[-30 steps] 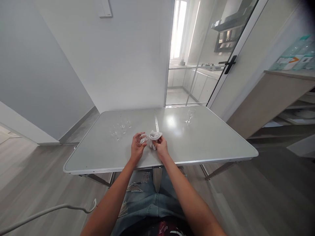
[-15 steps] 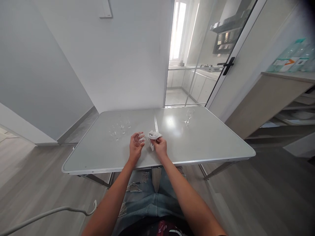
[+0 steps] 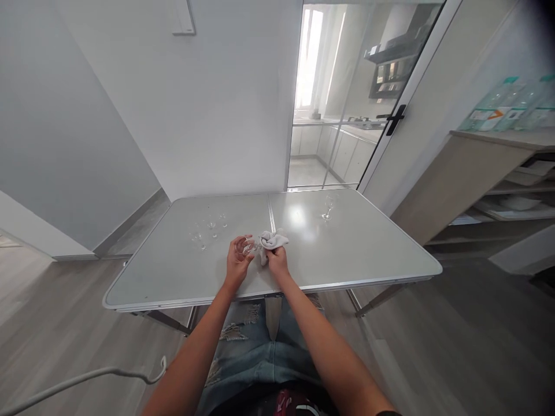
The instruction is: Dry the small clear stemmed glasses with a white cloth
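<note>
We work over a smooth, pale grey tabletop [image 3: 355,254] with a seam down its middle. Our left hand [image 3: 236,263] is closed around a small clear glass [image 3: 244,247], held near the middle just above the surface; our right hand [image 3: 276,258] clutches a soft, crumpled white cloth [image 3: 272,239] touching it. Thin glass is slippery, so we should hold firmly and wipe gently. More glasses [image 3: 208,228] stand far left, one stemmed glass [image 3: 326,208] far right.
</note>
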A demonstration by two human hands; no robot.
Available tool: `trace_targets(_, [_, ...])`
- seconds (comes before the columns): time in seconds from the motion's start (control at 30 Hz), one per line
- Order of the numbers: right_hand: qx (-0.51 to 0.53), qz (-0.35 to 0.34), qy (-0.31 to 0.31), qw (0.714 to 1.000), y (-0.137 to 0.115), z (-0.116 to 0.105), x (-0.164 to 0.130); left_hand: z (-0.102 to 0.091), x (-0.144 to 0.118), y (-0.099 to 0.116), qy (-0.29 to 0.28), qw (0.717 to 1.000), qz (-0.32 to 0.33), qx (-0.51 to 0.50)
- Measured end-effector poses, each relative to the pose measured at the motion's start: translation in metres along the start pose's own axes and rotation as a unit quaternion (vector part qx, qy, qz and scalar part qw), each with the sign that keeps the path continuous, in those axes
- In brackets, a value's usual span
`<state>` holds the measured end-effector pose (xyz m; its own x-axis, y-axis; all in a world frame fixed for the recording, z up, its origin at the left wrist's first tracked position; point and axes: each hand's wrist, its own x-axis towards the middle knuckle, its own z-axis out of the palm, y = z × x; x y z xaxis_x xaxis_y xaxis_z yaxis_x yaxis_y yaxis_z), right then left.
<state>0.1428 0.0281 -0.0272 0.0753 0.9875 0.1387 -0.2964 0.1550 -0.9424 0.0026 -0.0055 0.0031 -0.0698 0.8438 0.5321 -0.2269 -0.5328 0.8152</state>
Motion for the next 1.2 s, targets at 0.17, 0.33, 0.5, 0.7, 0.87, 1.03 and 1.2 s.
trace_targets(0.17, [-0.105, -0.075, 0.004, 0.992, -0.002, 0.001, 0.001, -0.001, 0.002, 0.0, 0.018, 1.0, 0.003, 0.0])
trace_targets(0.33, [-0.163, -0.093, -0.012, 0.982, -0.015, 0.001, -0.005, -0.003, 0.004, 0.002, 0.038, 0.999, 0.01, 0.019])
trace_targets(0.5, [-0.131, -0.085, 0.008, 0.988, -0.015, 0.001, -0.008, -0.003, 0.004, 0.002, 0.028, 1.0, 0.004, 0.01])
trace_targets(0.7, [-0.114, -0.07, -0.015, 0.991, -0.012, 0.003, -0.005, -0.003, 0.004, 0.001, 0.044, 0.999, 0.008, 0.022])
trace_targets(0.87, [-0.122, -0.095, -0.005, 0.988, -0.02, 0.001, -0.009, -0.007, 0.004, -0.003, 0.055, 0.998, 0.007, 0.017])
trace_targets(1.03, [-0.124, -0.105, 0.0, 0.987, -0.015, 0.002, -0.01, -0.007, 0.004, -0.004, 0.051, 0.999, 0.006, 0.018])
trace_targets(1.2, [-0.105, -0.093, -0.03, 0.99, -0.008, 0.004, -0.006, -0.004, 0.003, -0.002, 0.037, 0.999, 0.005, 0.025])
